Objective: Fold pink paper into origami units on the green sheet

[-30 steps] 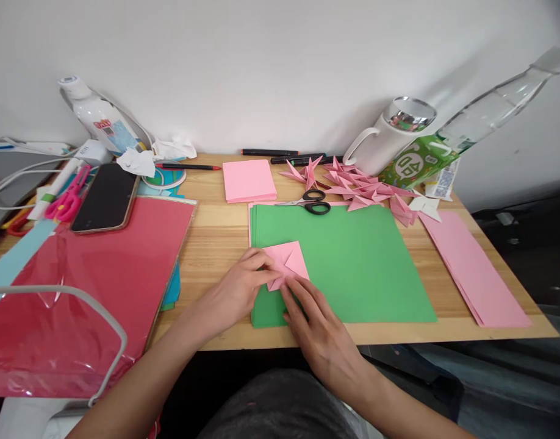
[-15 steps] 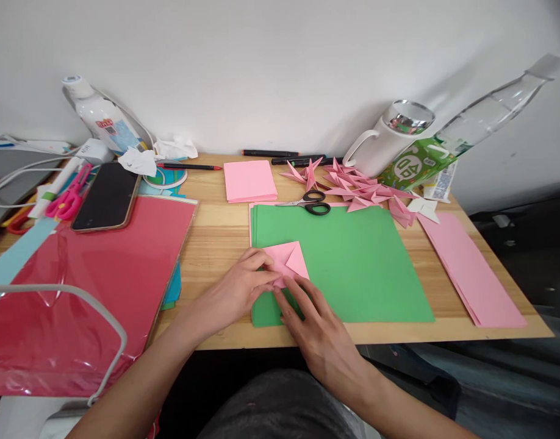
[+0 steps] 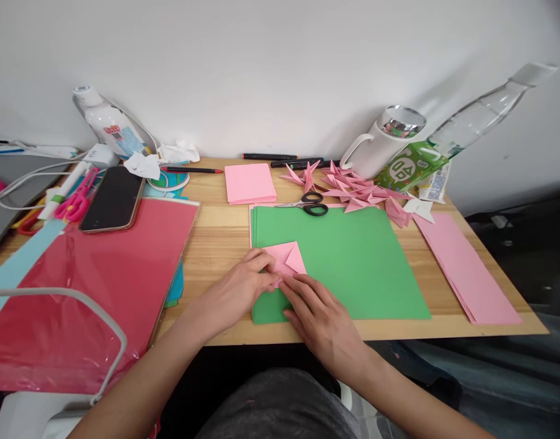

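A small pink paper square [image 3: 289,257] with folded flaps lies on the left part of the green paper sheets [image 3: 353,262]. My left hand [image 3: 247,277] pinches the pink paper's lower left edge between thumb and fingers. My right hand [image 3: 319,308] rests at its lower edge, fingers stretched out and fingertips pressing on the paper. Both hands' fingertips nearly meet there and hide that corner. Black-handled scissors [image 3: 313,204] lie on the green sheets' far edge, beyond the pink paper.
A pink square stack [image 3: 250,183] lies behind. Folded pink paper pieces [image 3: 362,189] are heaped near a white mug [image 3: 383,143] and a clear bottle [image 3: 481,116]. Pink strips [image 3: 470,268] lie right. On the left are a phone [image 3: 113,198], pink scissors [image 3: 78,198] and a red paper pack [image 3: 97,274].
My right fingers have drawn closer together along the paper's lower edge. My left hand keeps its pinch. The whole view has shifted slightly.
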A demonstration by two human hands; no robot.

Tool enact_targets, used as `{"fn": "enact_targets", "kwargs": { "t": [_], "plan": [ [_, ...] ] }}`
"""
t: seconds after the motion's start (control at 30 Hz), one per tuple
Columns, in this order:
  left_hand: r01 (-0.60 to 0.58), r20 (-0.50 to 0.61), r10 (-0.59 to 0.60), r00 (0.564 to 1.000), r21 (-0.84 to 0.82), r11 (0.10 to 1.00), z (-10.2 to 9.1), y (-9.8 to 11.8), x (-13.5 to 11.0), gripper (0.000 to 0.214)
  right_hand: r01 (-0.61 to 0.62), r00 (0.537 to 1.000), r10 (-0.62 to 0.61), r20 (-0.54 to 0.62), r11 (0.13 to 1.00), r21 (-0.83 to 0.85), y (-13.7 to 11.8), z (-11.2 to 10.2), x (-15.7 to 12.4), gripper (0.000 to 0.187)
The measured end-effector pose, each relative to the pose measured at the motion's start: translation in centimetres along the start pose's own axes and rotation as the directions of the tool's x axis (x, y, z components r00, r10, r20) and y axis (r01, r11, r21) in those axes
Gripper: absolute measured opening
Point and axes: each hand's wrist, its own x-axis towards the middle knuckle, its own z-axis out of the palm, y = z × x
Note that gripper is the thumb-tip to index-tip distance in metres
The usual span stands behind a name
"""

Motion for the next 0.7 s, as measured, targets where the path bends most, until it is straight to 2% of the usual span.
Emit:
{"fn": "enact_targets", "kwargs": {
  "t": [0.13,0.3,0.4,0.53,0.7],
  "plan": [
    [-0.073,0.035,0.07,0.997,0.092,0.993,-0.19,0.04,0.09,0.02,-0.019,1.0,0.019,0.0,1.0,0.009,0.07,0.03,-0.13,0.033],
    [-0.119,-0.011,0.123,0.992,0.192,0.974,0.25,0.04,-0.03,0.022,-0.014,1.0,0.014,-0.009,1.0,0.019,-0.37,-0.23,0.12,0.034],
    [-0.132,-0.025,0.139,0.99,0.195,0.972,0.46,0.08,-0.08,0.022,-0.01,1.0,0.01,-0.01,1.0,0.015,-0.39,-0.29,0.17,0.034],
    [-0.096,-0.039,0.103,0.994,0.164,0.982,0.41,0.45,0.07,0.021,-0.031,0.999,0.031,-0.016,0.999,0.023,-0.04,-0.19,0.02,0.031],
    [-0.086,-0.045,0.093,0.995,0.14,0.986,0.17,0.77,0.2,0.022,-0.006,1.0,0.005,0.026,0.999,0.051,0.34,-0.52,0.09,0.031]
  ]
}}
